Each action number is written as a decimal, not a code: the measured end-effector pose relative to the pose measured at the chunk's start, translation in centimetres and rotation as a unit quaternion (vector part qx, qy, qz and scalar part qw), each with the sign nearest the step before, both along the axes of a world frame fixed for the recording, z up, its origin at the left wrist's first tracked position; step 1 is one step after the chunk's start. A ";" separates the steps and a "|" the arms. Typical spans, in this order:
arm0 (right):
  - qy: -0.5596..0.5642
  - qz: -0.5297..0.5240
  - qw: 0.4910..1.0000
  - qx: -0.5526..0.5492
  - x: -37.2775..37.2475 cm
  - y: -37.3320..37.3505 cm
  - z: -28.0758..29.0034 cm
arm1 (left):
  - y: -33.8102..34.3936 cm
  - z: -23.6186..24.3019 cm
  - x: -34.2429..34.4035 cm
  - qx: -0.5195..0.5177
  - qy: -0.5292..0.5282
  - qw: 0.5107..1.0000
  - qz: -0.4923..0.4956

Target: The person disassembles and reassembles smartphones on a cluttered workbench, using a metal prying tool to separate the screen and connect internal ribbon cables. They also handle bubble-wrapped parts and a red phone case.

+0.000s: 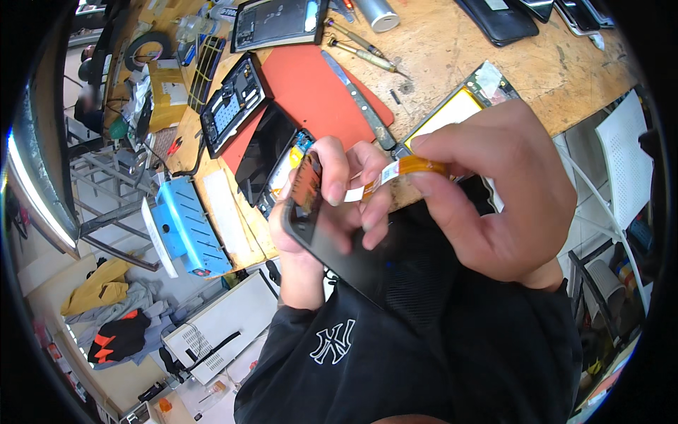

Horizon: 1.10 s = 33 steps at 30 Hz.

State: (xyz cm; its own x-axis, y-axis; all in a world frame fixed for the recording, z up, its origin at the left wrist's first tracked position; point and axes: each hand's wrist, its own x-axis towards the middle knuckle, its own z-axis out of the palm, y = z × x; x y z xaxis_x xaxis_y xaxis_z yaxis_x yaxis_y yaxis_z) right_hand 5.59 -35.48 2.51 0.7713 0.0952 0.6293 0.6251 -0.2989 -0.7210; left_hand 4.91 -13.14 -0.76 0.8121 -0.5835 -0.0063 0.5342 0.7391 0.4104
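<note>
My left hand is closed around a glossy dark screen panel, held tilted above the table's near edge. An orange ribbon cable with white label patches stretches between my hands. Thumb and fingers of my right hand pinch its right end, while its left end reaches my left fingers. Whether it joins the panel I cannot tell. Just beyond my left hand lies an opened device with yellow and blue parts. Partly behind my right hand is a phone body with a yellow battery.
On the wooden table lie an orange-red mat, a metal spatula, screwdrivers and opened device frames. A blue slotted box stands at the left edge. Dark phones sit at the far right.
</note>
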 end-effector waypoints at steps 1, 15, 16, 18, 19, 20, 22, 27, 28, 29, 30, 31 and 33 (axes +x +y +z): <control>0.002 -0.004 1.000 -0.017 0.0 -0.7 0.1 | 0.1 0.4 0.0 0.024 0.015 1.000 0.004; 0.060 0.001 0.998 0.005 -0.1 -6.8 -3.2 | -3.5 5.3 4.4 0.340 -0.065 0.933 -0.101; 0.056 -0.009 0.998 -0.007 -0.1 -6.9 -3.6 | -3.8 5.5 4.9 0.346 -0.053 0.929 -0.122; 0.039 -0.024 0.999 -0.027 0.3 -7.3 -4.3 | -4.3 6.0 5.5 0.375 -0.022 0.914 -0.156; 0.033 -0.031 0.998 -0.049 0.6 -7.6 -4.6 | -4.6 6.0 5.8 0.409 -0.030 0.897 -0.167; 0.027 -0.040 0.997 -0.067 0.8 -7.7 -4.8 | -4.9 6.0 6.0 0.436 -0.037 0.882 -0.177; 0.019 -0.060 0.993 -0.099 1.3 -8.1 -5.3 | -5.3 5.9 6.3 0.488 -0.018 0.853 -0.186; 0.038 -0.109 0.984 -0.138 1.9 -8.8 -5.8 | -5.6 5.1 6.5 0.558 -0.145 0.802 -0.158; 0.044 -0.099 0.986 -0.125 1.9 -8.9 -5.9 | -5.6 4.9 6.4 0.561 -0.172 0.797 -0.139; 0.042 -0.082 0.988 -0.123 1.8 -8.9 -6.1 | -5.7 4.6 6.3 0.563 -0.190 0.795 -0.123; 0.059 -0.069 0.988 -0.127 1.5 -8.9 -5.9 | -5.6 4.6 6.2 0.560 -0.178 0.800 -0.122; 0.042 -0.062 0.989 -0.126 1.5 -8.8 -6.2 | -5.6 4.4 6.0 0.574 -0.191 0.788 -0.114; 0.057 -0.062 0.987 -0.136 1.4 -8.6 -6.7 | -5.7 4.1 5.6 0.586 -0.201 0.780 -0.091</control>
State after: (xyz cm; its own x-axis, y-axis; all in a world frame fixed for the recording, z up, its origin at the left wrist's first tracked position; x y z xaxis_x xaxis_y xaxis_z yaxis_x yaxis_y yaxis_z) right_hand 6.94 -44.06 -4.16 0.8514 0.1494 0.5027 0.4920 -0.5597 -0.6669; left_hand 10.52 -18.82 3.38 0.7906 -0.4735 -0.3883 0.2407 -0.3427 0.9081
